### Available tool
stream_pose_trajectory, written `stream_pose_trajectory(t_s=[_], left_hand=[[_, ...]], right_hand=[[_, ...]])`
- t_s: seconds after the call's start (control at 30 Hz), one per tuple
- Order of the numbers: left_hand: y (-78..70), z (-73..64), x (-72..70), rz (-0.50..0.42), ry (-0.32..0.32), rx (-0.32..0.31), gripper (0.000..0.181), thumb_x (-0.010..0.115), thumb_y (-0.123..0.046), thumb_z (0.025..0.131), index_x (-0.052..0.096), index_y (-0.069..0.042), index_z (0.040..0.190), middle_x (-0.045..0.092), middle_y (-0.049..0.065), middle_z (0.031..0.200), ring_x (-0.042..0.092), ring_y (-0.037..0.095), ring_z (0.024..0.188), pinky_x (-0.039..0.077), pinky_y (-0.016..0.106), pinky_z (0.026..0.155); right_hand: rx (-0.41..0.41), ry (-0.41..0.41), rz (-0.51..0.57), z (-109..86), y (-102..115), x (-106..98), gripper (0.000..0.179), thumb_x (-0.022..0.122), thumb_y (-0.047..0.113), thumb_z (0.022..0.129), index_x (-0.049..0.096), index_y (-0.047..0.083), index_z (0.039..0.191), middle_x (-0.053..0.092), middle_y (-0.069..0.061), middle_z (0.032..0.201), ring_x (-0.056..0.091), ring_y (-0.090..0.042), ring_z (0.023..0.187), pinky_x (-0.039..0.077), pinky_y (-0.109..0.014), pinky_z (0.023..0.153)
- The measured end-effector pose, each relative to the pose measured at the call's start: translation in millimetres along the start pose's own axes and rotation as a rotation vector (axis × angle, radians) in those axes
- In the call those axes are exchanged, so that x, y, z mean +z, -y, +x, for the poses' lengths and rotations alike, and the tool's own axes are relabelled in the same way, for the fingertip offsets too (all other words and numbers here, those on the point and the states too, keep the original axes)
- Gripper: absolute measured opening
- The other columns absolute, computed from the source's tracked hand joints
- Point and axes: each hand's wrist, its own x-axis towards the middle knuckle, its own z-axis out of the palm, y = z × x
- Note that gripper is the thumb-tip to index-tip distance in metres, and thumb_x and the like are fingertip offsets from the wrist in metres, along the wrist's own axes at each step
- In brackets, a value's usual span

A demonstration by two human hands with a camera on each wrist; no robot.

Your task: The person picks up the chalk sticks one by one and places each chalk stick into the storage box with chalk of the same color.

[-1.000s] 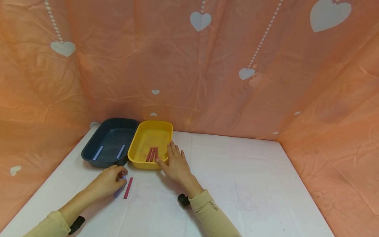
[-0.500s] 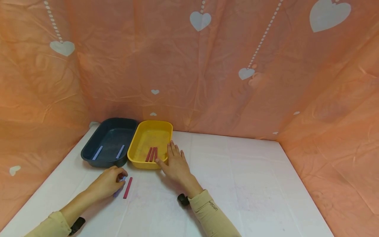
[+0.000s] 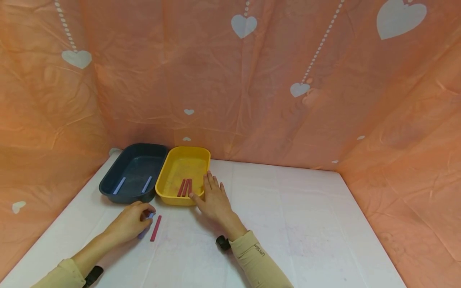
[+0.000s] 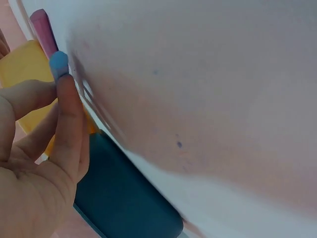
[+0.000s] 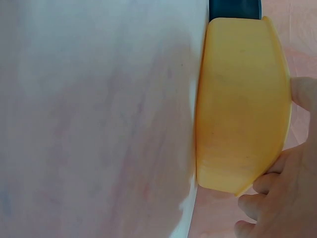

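My left hand (image 3: pixel 129 221) pinches a blue-violet chalk stick (image 4: pixel 59 63) between thumb and fingers, low over the white table; its lower part shows below the hand in the head view. Just right of it a red chalk stick (image 3: pixel 156 228) lies on the table. My right hand (image 3: pixel 216 203) rests at the near right corner of a yellow tray (image 3: pixel 183 162), thumb on the near rim and straight fingers along the right side. Several red chalk sticks (image 3: pixel 185 187) lie inside that tray. Two blue-violet chalk sticks (image 3: pixel 119 186) lie apart in the dark blue tray (image 3: pixel 138 160).
Both trays stand side by side at the back left of the white table (image 3: pixel 288 224), the dark one on the left. An orange curtain (image 3: pixel 216 80) with white hearts encloses the back and sides. Faint colour smudges mark the table.
Almost nothing differs. The left hand stays at the blue-violet chalk stick with only a very slight shift, and the right hand keeps its place on the yellow tray.
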Motion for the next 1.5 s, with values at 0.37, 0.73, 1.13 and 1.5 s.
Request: stream_pose_trajectory(t_s=[0.37, 0.73, 1.13, 1.5], left_hand=[[-9.6, -1.4, -4.8, -0.075, -0.229, 0.119, 0.025, 0.079, -0.003, 0.088, 0.074, 0.000, 0.112, 0.065, 0.007, 0.100, 0.061, 0.012, 0.080, 0.053, 0.023, 0.065], [-9.3, 6.5, -13.6, -0.118, -0.441, 0.239, 0.031, 0.083, 0.005, 0.082, 0.075, -0.002, 0.111, 0.067, 0.010, 0.101, 0.062, 0.004, 0.079, 0.048, 0.007, 0.072], [-4.0, 20.3, -40.3, -0.150, -0.492, 0.153, 0.031, 0.079, -0.001, 0.089, 0.073, -0.002, 0.119, 0.065, 0.015, 0.109, 0.059, -0.007, 0.082, 0.050, 0.011, 0.062], [15.0, 38.8, -52.6, -0.165, -0.488, 0.103, 0.032, 0.076, -0.005, 0.093, 0.070, 0.001, 0.124, 0.062, 0.019, 0.110, 0.058, -0.013, 0.072, 0.051, 0.016, 0.054]], right_hand=[[0.006, 0.005, 0.007, -0.1, -1, -1, 0.085, 0.047, 0.058, 0.105, 0.022, 0.000, 0.164, 0.014, -0.013, 0.173, 0.017, -0.031, 0.159, 0.014, -0.049, 0.127], [0.010, 0.007, 0.020, -0.6, -1, 0, 0.086, 0.047, 0.058, 0.105, 0.021, 0.001, 0.164, 0.015, -0.013, 0.173, 0.017, -0.031, 0.159, 0.014, -0.049, 0.127], [0.012, 0.014, 0.031, -1.3, -1, 0, 0.086, 0.047, 0.057, 0.105, 0.018, 0.001, 0.165, 0.012, -0.012, 0.173, 0.016, -0.030, 0.159, 0.013, -0.049, 0.127], [0.007, 0.010, 0.022, -0.3, -1, -1, 0.086, 0.046, 0.058, 0.105, 0.022, 0.001, 0.164, 0.014, -0.013, 0.173, 0.016, -0.030, 0.159, 0.012, -0.049, 0.127]])
